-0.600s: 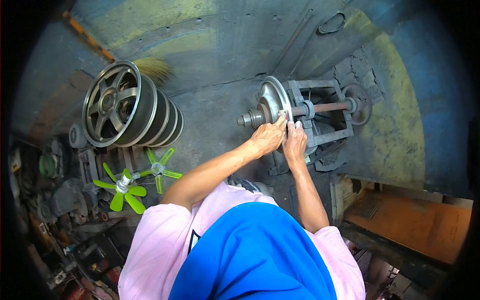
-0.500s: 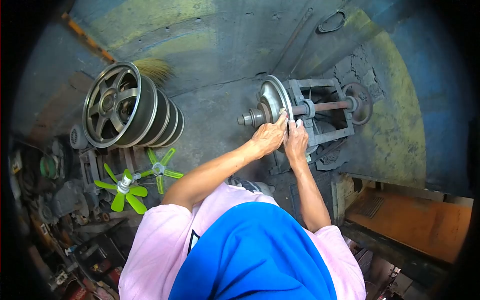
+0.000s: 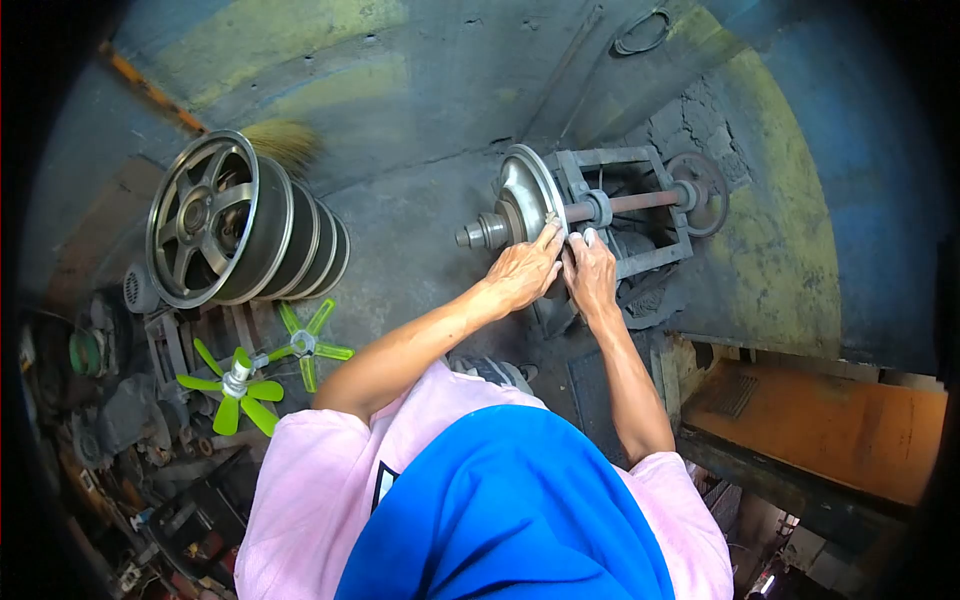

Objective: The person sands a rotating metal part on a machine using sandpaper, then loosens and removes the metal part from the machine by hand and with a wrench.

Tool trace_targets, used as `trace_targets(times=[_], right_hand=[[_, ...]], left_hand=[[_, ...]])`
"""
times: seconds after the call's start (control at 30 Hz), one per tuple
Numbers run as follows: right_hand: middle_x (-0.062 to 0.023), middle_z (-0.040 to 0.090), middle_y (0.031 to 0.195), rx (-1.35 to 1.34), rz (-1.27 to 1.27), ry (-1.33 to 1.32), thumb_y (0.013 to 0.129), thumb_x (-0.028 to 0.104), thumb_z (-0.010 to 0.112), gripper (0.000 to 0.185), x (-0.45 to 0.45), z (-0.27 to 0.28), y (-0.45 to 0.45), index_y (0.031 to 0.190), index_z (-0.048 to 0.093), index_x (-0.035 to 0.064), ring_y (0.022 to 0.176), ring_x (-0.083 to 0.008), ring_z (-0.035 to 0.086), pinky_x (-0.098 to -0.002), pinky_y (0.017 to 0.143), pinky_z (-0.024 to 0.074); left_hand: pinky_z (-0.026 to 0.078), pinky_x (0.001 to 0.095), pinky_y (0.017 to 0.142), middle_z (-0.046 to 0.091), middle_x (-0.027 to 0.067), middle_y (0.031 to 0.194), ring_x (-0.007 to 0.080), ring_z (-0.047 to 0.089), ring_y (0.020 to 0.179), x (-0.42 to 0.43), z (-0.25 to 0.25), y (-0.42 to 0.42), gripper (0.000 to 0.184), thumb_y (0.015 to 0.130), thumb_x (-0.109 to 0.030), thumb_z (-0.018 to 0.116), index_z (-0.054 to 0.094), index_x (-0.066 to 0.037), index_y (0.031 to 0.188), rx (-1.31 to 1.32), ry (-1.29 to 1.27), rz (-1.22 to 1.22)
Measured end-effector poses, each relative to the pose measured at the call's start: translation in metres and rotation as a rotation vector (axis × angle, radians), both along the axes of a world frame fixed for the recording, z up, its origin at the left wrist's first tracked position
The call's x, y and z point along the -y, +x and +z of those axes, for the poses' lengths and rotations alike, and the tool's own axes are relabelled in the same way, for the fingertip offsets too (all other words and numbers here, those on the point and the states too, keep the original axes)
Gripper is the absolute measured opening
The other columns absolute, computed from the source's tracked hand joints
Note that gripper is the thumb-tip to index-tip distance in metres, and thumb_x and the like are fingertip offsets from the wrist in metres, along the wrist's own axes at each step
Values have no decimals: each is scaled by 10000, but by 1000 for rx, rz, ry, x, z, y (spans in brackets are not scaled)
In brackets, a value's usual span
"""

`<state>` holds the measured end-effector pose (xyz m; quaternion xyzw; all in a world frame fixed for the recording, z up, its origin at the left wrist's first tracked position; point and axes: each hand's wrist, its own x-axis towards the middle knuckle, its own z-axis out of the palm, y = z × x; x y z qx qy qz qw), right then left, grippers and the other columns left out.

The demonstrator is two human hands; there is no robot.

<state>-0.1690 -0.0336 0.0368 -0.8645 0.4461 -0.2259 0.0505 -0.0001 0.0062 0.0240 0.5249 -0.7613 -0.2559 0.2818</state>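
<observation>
A round silver metal disc (image 3: 528, 192) is mounted on a shaft (image 3: 645, 202) that runs through a grey metal frame (image 3: 610, 157). My left hand (image 3: 524, 268) lies at the disc's near rim, fingers pressed together around something small and pale that I cannot make out. Close beside it, on the frame side of the rim, is my right hand (image 3: 592, 268), its fingers curled; whatever they hold, if anything, is hidden. Left of the disc, a stepped metal hub (image 3: 484, 233) sticks out at the shaft's end.
Stacked wheel rims (image 3: 205, 218) stand at the left, with a straw broom (image 3: 283, 143) behind. Below them are green fan blades (image 3: 236, 384). A handwheel (image 3: 700, 195) sits at the shaft's right end. An orange-brown panel (image 3: 820, 425) lies at the lower right.
The view has shifted, so the wheels, disc and frame appear farther left. My hands remain at the disc's near rim, with a slightly wider gap between them.
</observation>
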Motion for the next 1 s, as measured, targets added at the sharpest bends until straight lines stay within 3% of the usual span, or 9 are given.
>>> trace_targets(times=[1.0], right_hand=[[-248,618,879,-117,31,28,806,46,709,184,7,9,1,972,638,7,812,-435,663,-506,717,542]], left_hand=[[566,542,877,344,252,1569,501,676,954,-7,-14,-12,603,950,-182,624,400,59,1455,-45,56,83]])
